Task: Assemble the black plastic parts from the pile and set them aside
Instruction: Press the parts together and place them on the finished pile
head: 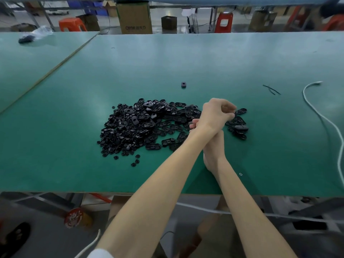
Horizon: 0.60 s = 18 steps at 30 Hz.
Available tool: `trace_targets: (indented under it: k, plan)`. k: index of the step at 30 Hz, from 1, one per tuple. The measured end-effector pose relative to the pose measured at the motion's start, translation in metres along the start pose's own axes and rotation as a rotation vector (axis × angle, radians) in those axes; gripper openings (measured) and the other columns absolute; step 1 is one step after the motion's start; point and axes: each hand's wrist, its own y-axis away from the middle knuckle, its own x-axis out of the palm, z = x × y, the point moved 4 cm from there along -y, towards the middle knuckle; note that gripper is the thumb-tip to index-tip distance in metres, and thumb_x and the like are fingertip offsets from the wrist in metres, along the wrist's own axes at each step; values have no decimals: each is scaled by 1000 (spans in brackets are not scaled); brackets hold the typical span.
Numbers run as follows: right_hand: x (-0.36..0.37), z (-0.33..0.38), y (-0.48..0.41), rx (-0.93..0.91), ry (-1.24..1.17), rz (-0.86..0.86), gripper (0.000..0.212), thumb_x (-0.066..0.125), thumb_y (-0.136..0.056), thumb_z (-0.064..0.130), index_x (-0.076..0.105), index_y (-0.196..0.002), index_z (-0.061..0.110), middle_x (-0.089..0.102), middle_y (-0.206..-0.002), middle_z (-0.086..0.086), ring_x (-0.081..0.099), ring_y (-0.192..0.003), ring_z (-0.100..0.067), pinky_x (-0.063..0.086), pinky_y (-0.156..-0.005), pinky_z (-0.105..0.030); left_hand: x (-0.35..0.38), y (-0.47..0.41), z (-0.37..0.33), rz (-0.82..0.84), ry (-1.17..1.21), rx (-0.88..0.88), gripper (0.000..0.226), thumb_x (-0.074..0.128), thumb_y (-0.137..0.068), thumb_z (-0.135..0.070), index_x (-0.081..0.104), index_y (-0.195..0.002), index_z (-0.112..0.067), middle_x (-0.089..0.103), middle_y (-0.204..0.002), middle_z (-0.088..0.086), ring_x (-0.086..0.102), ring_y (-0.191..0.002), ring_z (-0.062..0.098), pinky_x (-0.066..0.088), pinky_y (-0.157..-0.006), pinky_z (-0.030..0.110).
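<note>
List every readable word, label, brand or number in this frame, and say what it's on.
Cardboard box beyond the table: one printed line, too blurred to read.
Round red disc under the table: cartoon figure, any lettering too small to read.
Nothing else carries readable text.

Your green matted workbench [167, 62] carries a heap of black plastic parts [149, 125] at centre, one black oval piece [183, 84] at twelve o'clock, thin black ties [271, 89] at two, a white cable [303, 94] at three.
</note>
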Motion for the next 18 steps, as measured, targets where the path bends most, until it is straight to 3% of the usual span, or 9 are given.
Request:
trace_targets:
  k: [2, 4, 6, 8, 10, 14, 18]
  plan:
    - [-1, 0, -1, 3, 23, -19, 25, 49, -102, -10, 65, -121, -11, 71, -101, -13, 69, -83, -12, 56, -73, -25, 1, 0, 3, 48, 13, 2, 26, 71, -91, 4, 76, -115, -4, 79, -106, 9, 74, -102, 15, 56, -96, 24]
    - [0, -3, -3, 37, 34, -22, 27, 44, -105, -8, 62, -125, -13, 66, -103, -17, 63, -87, -19, 54, -71, -24, -2, 2, 6, 46, 35, 13, 28, 64, -93, 7, 75, -117, -2, 78, -109, 10, 75, -103, 17, 57, -98, 32]
    - [0, -4, -4, 21, 131, -34, 24, 45, -103, -8, 62, -120, -13, 64, -97, -17, 59, -87, -22, 50, -72, -29, -9, 5, 10, -12, 108, 19, 30, 57, -95, 11, 74, -117, 0, 78, -109, 13, 76, -100, 19, 60, -91, 32]
    - [2, -2, -3, -67, 243, -13, 15, 52, -98, -9, 66, -104, -8, 69, -86, -10, 61, -77, -14, 49, -68, -27, -21, 9, 14, -77, 187, 9, 30, 51, -97, 13, 73, -114, 1, 77, -108, 15, 77, -95, 21, 62, -86, 32]
    - [7, 0, 1, -98, 226, 37, 10, 56, -99, -8, 66, -98, -6, 69, -83, -8, 60, -75, -15, 48, -67, -29, -35, 13, 19, -130, 188, 4, 31, 49, -99, 10, 74, -111, -4, 77, -104, 10, 77, -91, 16, 62, -86, 31]
    - [3, -2, -2, -125, 266, -8, 11, 62, -103, 7, 73, -101, 8, 75, -78, 3, 65, -68, -10, 52, -65, -24, -74, 27, 36, -218, -93, 11, 36, 49, -96, 12, 75, -112, -6, 76, -105, 3, 72, -97, 12, 55, -94, 24]
    - [4, -4, -3, -123, 257, -12, 12, 63, -102, 5, 73, -101, 12, 76, -80, 4, 69, -72, -10, 54, -65, -23, -109, 39, 63, -153, -478, -17, 30, 64, -95, 4, 74, -118, -11, 67, -115, 6, 59, -112, 24, 47, -104, 35]
